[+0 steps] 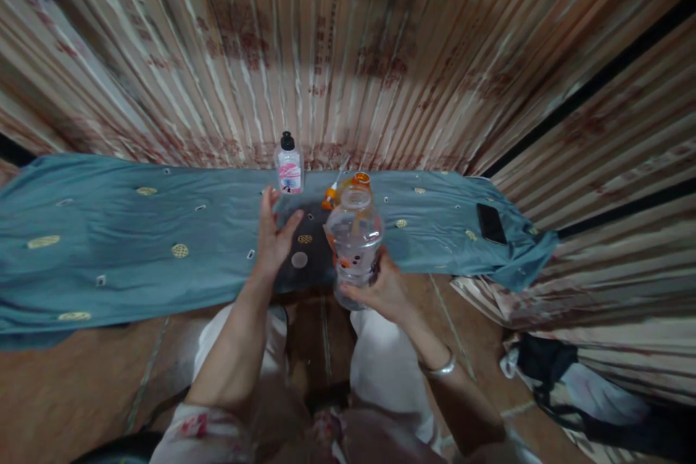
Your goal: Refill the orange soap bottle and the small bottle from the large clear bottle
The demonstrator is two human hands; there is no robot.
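The right hand (pixel 383 288) wraps around the lower part of a clear plastic bottle (pixel 354 239), holding it upright above the near edge of the blue cloth (pixel 109 246); the left hand (pixel 275 232) is spread flat and holds nothing, its fingers resting on the cloth just beside the bottle. A small black-capped bottle (pixel 288 163) stands behind by the striped curtain (pixel 380 36); a dark phone (pixel 491 222) lies well apart to the right.

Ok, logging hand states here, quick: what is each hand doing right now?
Left hand: open, fingers spread, over the blue cloth, holding nothing.
Right hand: closed around the clear bottle, held upright.
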